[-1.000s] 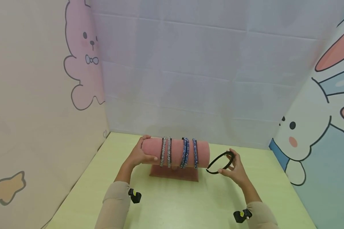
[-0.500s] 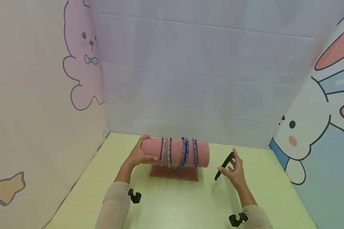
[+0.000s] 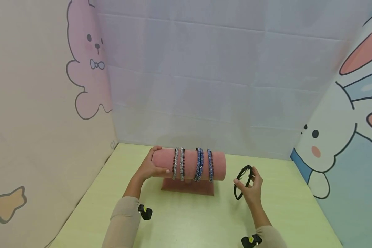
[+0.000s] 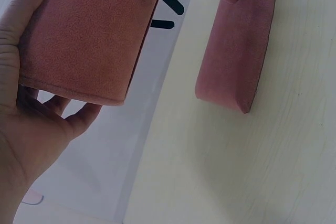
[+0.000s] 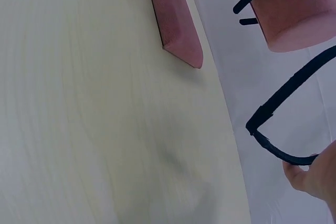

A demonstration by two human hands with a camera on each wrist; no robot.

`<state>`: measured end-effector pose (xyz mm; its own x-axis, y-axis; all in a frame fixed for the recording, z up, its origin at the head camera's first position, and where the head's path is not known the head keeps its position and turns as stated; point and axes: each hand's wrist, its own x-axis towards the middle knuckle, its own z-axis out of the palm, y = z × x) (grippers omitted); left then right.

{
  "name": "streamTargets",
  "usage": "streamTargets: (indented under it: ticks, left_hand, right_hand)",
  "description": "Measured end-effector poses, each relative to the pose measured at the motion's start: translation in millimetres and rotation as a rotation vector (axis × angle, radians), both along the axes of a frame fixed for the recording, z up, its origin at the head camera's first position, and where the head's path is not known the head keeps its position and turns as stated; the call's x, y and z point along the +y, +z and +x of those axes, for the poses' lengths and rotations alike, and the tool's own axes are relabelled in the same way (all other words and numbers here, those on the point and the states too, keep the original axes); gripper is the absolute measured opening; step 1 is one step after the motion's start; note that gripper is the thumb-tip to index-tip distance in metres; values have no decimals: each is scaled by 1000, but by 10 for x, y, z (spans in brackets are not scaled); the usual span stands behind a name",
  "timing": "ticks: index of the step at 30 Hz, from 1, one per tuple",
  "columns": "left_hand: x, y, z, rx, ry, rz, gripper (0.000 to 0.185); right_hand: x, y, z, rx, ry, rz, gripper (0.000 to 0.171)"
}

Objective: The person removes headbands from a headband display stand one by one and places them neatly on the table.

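Observation:
A pink velvety display stand [image 3: 189, 156] has a horizontal roll on a flat base. My left hand [image 3: 150, 168] holds the roll's left end, thumb in front and fingers behind. Around the roll sit two silver glittery headbands [image 3: 182, 165] left of centre and several blue glittery headbands [image 3: 210, 165] toward the right. To the right of the stand, my right hand [image 3: 251, 193] pinches a black toothed headband [image 5: 286, 94], raised over the table. Its ends appear near each other in the right wrist view, pointing away from the fingers.
The stand's base [image 4: 236, 51] rests on the pale yellow table [image 3: 186, 224]. A white sheet [image 3: 186, 86] rises behind the table. Printed cloths with a bear [image 3: 90, 86] and a rabbit [image 3: 331, 148] border its left and right sides.
The black headband turned in the right hand, from loop facing view, to edge-on, to partly open toward view again. The right arm moved slightly left; the left hand kept its hold.

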<state>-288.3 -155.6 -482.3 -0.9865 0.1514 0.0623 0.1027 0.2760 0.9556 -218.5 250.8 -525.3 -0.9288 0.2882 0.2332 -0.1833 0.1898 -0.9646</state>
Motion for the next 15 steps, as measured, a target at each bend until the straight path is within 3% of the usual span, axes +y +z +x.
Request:
streamTargets:
  ticks: [7, 15]
  left_hand:
    - [7, 4, 6, 4, -2, -3, 106]
    - [3, -12, -8, 11, -2, 7, 106]
  right_hand:
    - [-73, -84, -9, 5, -128, 44, 94]
    - [-106, -194, -60, -82, -219, 80, 102]
